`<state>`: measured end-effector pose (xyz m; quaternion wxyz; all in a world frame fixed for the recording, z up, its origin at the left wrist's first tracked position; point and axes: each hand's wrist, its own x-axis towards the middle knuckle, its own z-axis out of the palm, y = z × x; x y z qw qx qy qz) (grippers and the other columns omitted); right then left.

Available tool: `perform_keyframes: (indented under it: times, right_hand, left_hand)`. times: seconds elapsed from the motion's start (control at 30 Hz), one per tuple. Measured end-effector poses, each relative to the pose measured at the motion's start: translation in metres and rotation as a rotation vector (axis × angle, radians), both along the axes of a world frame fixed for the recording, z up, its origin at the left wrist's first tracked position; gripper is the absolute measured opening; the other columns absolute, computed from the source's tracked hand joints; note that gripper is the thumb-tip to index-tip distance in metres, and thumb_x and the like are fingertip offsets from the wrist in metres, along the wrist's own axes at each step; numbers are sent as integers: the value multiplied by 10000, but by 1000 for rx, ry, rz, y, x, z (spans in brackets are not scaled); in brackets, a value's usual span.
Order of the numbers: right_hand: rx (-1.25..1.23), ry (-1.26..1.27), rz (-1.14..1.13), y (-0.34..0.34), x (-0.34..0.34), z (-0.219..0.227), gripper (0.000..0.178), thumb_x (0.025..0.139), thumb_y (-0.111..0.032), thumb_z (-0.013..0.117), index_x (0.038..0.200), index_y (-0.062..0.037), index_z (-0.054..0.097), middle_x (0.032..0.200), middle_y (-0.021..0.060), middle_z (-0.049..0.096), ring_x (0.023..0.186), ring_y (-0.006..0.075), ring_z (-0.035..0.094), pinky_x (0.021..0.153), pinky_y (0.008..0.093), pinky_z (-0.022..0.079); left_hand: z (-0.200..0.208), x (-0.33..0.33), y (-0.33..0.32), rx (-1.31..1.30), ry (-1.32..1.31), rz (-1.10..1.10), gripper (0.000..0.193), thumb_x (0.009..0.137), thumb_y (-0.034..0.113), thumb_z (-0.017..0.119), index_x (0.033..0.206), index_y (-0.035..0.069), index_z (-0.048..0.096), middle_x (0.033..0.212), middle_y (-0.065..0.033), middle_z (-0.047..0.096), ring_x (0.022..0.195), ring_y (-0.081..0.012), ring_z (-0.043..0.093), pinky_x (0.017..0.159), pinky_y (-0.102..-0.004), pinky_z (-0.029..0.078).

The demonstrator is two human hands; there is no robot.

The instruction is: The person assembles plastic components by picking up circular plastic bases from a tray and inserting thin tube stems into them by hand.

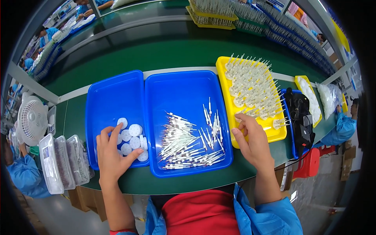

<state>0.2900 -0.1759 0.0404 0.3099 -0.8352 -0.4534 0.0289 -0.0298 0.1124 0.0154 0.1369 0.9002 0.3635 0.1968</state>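
My left hand (pixel 111 152) reaches into the left blue tray (pixel 111 94) with its fingers spread around several white round perforated discs (pixel 135 130). The fingertips are at the discs, and no disc looks gripped. In the middle blue tray (pixel 180 92) lies a loose heap of thin white sticks with dark reddish tips (pixel 176 141). My right hand (pixel 252 147) is over the near left corner of a yellow tray (pixel 277 134), thumb and fingers apart, nothing visible between them. That tray holds many white round pieces with thin rods standing up (pixel 250 88).
A white fan (pixel 33 119) and clear plastic boxes (pixel 56 162) stand at the left. To the right, a blue tray holds a black corded device (pixel 301 121). Stacked trays of rods (pixel 211 13) line the far side of the green table (pixel 129 51). Other people work nearby.
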Motion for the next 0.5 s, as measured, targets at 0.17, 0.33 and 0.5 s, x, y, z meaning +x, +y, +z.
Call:
perform_keyframes:
  times: [0.17,0.33,0.5]
  right_hand:
    - [-87,-81,-75,-3,-2,-2,393,1075,-286,808,1354,-14,755,1123,201,760,916,384,737,824,468,598]
    - [-152,-102,-208,-4,-4,-2,385,1066,-285,814,1318,3,770,1055,190,734,906,352,735,799,443,599]
    - [36,-123,-150,-6,-10,1,253,1011,-98,844,1231,4,771,971,142,727,842,253,702,730,369,549]
  left_hand:
    - [-3,-2,1,-15,-40,11,906,727,500,1052,1464,74,741,1309,-153,663,1189,-374,642,986,-501,570]
    - [-8,-9,3,-96,-189,-34,612,794,325,1036,1278,62,769,1129,-131,674,1039,-362,699,863,-469,578]
    - [-7,-5,1,-318,-332,-58,283,884,58,917,1132,24,783,1031,-120,678,950,-282,678,835,-401,560]
